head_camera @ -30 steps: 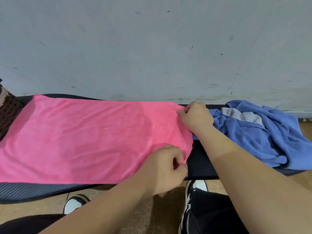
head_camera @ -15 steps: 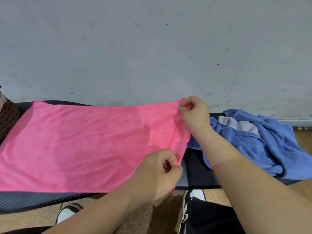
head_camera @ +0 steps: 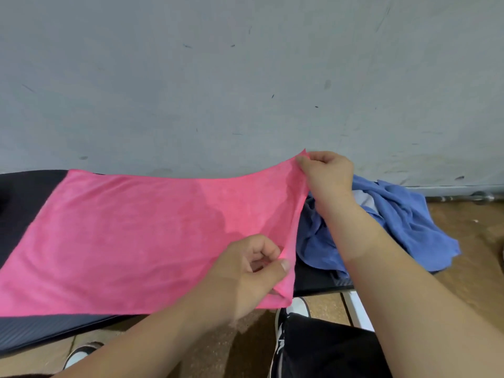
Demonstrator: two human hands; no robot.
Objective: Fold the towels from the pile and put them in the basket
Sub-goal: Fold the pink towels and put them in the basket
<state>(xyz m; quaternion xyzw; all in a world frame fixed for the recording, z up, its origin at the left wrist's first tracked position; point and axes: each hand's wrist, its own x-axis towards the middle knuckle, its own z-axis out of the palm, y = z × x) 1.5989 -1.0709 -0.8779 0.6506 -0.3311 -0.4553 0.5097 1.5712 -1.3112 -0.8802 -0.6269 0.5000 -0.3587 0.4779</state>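
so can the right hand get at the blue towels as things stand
Probably, once freed: the blue towels lie just beside the right hand with nothing between, but it is pinching the pink towel corner and must let go first.

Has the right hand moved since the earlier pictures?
Yes. The right hand, pinching the far corner of the pink towel, has risen off the dark table and is now in front of the grey wall.
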